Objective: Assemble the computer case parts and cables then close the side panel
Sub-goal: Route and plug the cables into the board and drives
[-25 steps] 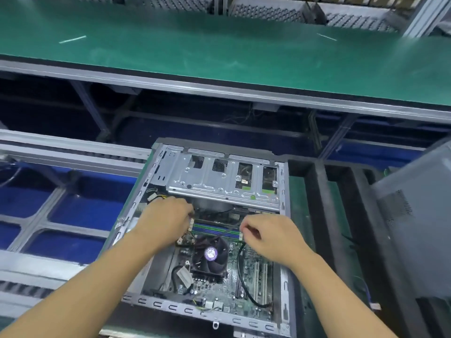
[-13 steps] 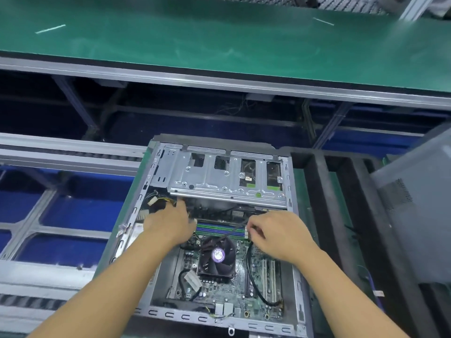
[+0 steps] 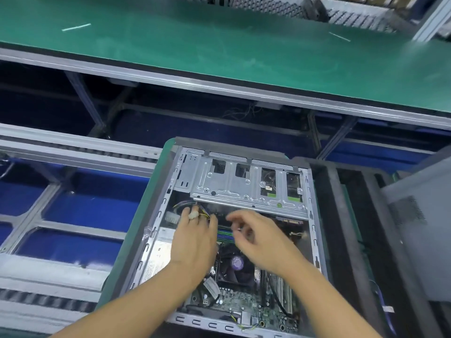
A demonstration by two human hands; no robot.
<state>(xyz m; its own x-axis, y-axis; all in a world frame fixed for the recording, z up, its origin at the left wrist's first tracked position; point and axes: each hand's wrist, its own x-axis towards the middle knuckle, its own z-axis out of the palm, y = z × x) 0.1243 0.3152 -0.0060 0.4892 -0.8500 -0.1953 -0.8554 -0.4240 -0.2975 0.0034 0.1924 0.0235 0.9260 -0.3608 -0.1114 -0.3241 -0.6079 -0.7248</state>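
Left hand (image 3: 195,237) has shifted toward the far-left corner of the case (image 3: 311,215), fingers pinching a white plug (image 3: 194,215) on yellow wires (image 3: 204,214). Right hand (image 3: 258,237): mid-case, half-curled, blurred; grip cannot be told. Side panel (image 3: 415,215): right, cut off.

One head view is given, taken from above the near edge of the case (image 3: 244,189), aimed forward and down at close range; a table (image 3: 219,50) lies beyond.

Bright, even light gives the green matted tabletop (image 3: 219,45) a soft sheen; beneath its near edge we see deep shadow. Our right hand (image 3: 263,237) is motion-blurred, and the grey metal rails (image 3: 73,141) bow near the edges.
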